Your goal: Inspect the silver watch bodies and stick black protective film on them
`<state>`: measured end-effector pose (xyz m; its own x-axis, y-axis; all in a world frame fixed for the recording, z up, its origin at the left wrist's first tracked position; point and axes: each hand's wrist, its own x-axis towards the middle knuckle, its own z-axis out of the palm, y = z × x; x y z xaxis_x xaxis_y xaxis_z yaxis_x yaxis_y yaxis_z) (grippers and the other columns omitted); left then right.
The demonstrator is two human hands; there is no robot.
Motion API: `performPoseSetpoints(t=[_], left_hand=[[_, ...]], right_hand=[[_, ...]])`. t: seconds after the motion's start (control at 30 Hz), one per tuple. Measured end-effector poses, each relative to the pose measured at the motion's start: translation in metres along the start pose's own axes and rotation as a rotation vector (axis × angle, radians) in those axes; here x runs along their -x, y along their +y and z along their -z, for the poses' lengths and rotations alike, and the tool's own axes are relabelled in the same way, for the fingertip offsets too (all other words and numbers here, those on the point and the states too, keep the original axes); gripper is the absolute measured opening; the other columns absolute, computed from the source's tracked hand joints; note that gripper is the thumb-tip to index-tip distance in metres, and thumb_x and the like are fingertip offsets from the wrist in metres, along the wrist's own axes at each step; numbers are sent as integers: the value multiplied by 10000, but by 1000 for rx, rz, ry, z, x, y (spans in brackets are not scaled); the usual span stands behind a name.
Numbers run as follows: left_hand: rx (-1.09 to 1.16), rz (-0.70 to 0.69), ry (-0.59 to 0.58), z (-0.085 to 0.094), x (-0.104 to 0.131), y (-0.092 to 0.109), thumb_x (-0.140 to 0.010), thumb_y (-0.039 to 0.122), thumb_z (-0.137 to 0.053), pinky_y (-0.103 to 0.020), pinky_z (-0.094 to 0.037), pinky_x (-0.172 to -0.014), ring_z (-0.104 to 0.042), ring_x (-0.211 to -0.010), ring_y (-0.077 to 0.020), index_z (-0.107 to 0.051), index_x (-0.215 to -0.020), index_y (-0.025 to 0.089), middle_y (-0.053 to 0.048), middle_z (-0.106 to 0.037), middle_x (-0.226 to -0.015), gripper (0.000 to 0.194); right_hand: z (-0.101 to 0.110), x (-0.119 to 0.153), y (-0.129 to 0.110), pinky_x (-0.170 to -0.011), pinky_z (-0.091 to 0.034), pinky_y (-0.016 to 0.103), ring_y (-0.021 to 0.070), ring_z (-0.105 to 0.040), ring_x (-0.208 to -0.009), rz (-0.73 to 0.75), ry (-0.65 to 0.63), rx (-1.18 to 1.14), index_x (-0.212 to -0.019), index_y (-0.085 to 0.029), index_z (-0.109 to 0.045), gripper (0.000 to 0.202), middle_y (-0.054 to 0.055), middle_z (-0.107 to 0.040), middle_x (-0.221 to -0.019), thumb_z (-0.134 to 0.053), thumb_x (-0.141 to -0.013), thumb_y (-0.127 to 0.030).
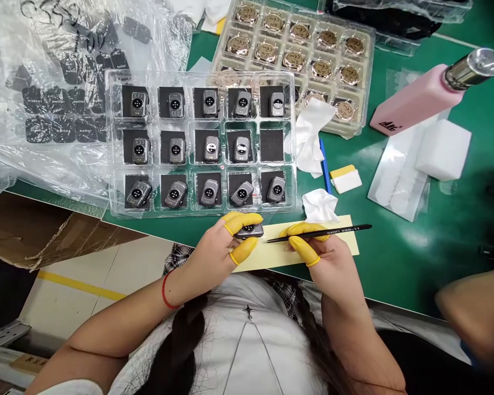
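Between the yellow-cotted thumb and finger of my left hand (pixel 226 241) is a dark smartwatch body (pixel 252 230), its sensor back facing up. My right hand (pixel 327 252), also in yellow finger cots, grips black tweezers (pixel 341 230) whose tips point left, close beside the watch. A pale yellow sheet (pixel 346 249) lies under both hands at the table edge. Just beyond stands a clear plastic tray (pixel 201 211) with rows of similar watch bodies on black squares. One compartment at its right shows only a black square (pixel 271 145). A few watch backs carry whitish pieces.
Behind sits another tray (pixel 368 82) of round gold-coloured watch cases. White cloths (pixel 319 206), a blue stick (pixel 325 164), a pink bottle (pixel 420 101) and a white block (pixel 444 149) stand to the right. Plastic bags (pixel 74 159) cover the left. Another person's arm (pixel 477 312) is at lower right.
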<state>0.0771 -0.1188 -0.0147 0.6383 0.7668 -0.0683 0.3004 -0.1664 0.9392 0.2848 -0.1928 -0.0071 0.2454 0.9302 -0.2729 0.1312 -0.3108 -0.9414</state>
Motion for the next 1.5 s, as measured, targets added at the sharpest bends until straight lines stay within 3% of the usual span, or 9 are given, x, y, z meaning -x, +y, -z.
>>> performPoseSetpoints(t=[0.13, 0.4, 0.77, 0.97, 1.13, 1.5], left_hand=[[22, 8, -5, 0, 0, 0, -903, 293, -552, -177, -572, -691, -613, -894, -120, -542, -1227, 265, -44, -568, -1158, 325], [21, 29, -6, 1, -1, 3, -903, 312, -543, -180, -573, -660, -622, -798, -102, -566, -1194, 233, -58, -583, -1146, 302], [48, 52, -3, 0, -1, 3, -901, 313, -543, -186, -578, -655, -631, -779, -100, -564, -1197, 245, -52, -574, -1137, 304], [39, 45, 1, 0, -1, 2, -902, 315, -539, -190, -578, -644, -626, -775, -102, -563, -1197, 240, -55, -573, -1133, 305], [36, 39, -3, 0, -1, 2, -904, 312, -539, -182, -567, -641, -626, -751, -90, -560, -1200, 233, -55, -574, -1146, 307], [24, 8, 1, 1, -2, 3, -908, 305, -535, -181, -556, -653, -622, -848, -119, -557, -1206, 230, -56, -590, -1144, 309]], right_hand=[[-1, 0, -2, -643, -564, 282, 167, -648, -682, 11, 63, -6, -784, -207, -669, 135, 28, -655, -721, -660, -802, -340], [-1, -4, -9, -665, -562, 301, 184, -644, -708, 4, 2, 40, -605, -206, -631, 269, 36, -643, -687, -670, -779, -408], [-2, -2, -6, -649, -559, 309, 177, -648, -679, -3, 39, -14, -763, -207, -664, 232, 39, -684, -757, -686, -779, -437], [0, -1, -5, -642, -558, 306, 174, -647, -660, 2, 95, 1, -716, -208, -661, 210, 40, -688, -732, -679, -788, -404], [-2, -2, -7, -660, -562, 304, 183, -657, -700, -7, 51, 1, -675, -208, -649, 166, 28, -662, -704, -684, -770, -340], [-4, 0, -6, -648, -553, 293, 167, -644, -674, 12, 63, -17, -770, -205, -676, 160, 30, -678, -744, -681, -796, -363]])
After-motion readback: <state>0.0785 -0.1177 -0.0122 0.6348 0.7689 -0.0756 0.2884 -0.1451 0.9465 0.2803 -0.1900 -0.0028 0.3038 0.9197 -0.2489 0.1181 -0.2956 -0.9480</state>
